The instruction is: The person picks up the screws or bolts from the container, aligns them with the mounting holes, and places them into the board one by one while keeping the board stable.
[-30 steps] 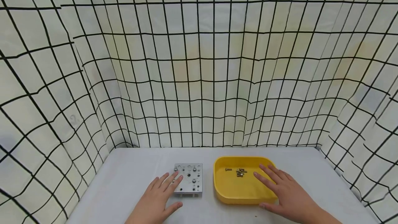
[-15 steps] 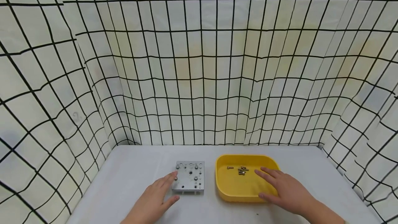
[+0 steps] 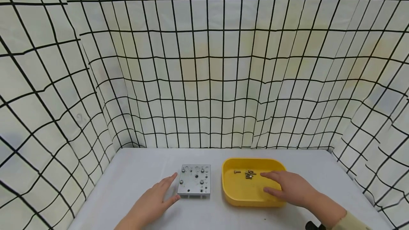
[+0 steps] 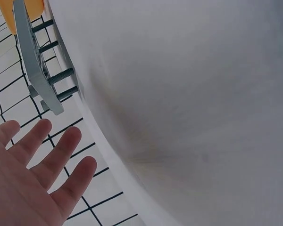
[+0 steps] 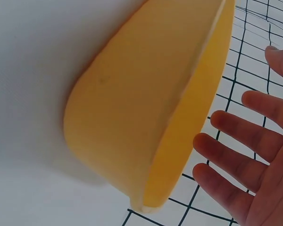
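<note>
My left hand (image 3: pixel 152 201) is beside the left edge of a square metal plate (image 3: pixel 191 184), its fingers extended and holding nothing. Round holes and several bolt heads dot the plate's top. In the left wrist view, threaded bolt ends (image 4: pixel 61 76) stick out from the plate's underside, holding it up off the table. My right hand (image 3: pixel 292 189) hovers over the right side of a yellow tray (image 3: pixel 243 201), fingers spread apart and holding nothing. Several small screws (image 3: pixel 249 175) lie in the tray, most in a small cluster and one apart to the left.
A white table (image 3: pixel 147 166) carries the plate and the tray, which stand side by side with a gap between them. White walls with a black grid (image 3: pixel 204 81) enclose it at the back and sides. A dark object (image 3: pixel 311 225) shows under the right sleeve (image 3: pixel 348 222).
My left hand has drawn back left, off the plate it overlapped in the head view. The right hand has lowered and turned slightly over the tray. Plate, tray and screws stay in place.
</note>
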Motion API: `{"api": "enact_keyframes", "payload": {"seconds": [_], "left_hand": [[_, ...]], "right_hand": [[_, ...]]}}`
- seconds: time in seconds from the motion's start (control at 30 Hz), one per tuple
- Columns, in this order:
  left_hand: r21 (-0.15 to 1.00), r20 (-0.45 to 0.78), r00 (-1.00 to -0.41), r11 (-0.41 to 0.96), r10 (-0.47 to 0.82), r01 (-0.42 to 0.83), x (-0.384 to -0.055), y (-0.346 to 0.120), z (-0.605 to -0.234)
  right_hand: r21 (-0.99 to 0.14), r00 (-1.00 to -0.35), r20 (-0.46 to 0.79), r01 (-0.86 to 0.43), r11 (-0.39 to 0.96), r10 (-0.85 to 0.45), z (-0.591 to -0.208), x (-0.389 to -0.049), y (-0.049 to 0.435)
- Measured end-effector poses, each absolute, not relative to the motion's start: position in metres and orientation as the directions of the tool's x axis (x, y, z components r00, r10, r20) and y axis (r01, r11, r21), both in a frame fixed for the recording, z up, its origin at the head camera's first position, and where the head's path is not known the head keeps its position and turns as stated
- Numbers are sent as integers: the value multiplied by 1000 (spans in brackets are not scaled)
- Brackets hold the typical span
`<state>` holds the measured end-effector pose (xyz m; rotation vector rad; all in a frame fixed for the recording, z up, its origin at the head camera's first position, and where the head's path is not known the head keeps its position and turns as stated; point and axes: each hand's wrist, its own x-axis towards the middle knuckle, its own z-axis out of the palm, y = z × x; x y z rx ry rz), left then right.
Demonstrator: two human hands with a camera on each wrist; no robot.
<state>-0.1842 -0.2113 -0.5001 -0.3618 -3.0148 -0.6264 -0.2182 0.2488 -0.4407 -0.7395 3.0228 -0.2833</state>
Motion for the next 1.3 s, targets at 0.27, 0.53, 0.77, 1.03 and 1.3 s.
{"api": "enact_keyframes", "payload": {"seconds": [0.27,0.53,0.77,1.03,1.3], "left_hand": [[489,-29,-977,856,210,170,-194,-213,-498],[608,-137,-970,790,202,78,-207,-212,-500],[649,-204,-959,760,196,17,-219,-211,-504],[678,-235,-953,735,190,-21,-223,-210,-504],[699,-223,-940,714,258,30,-227,-211,-506]], "right_hand": [[-231,-881,-51,-448,864,-471,-431,-231,246],[-252,-859,-96,-468,847,-503,-432,-244,243],[-238,-832,-108,-510,827,-544,-429,-258,237],[-205,-790,-120,-573,794,-601,-427,-273,225],[-151,-784,-161,-581,800,-599,-433,-287,214]]}}
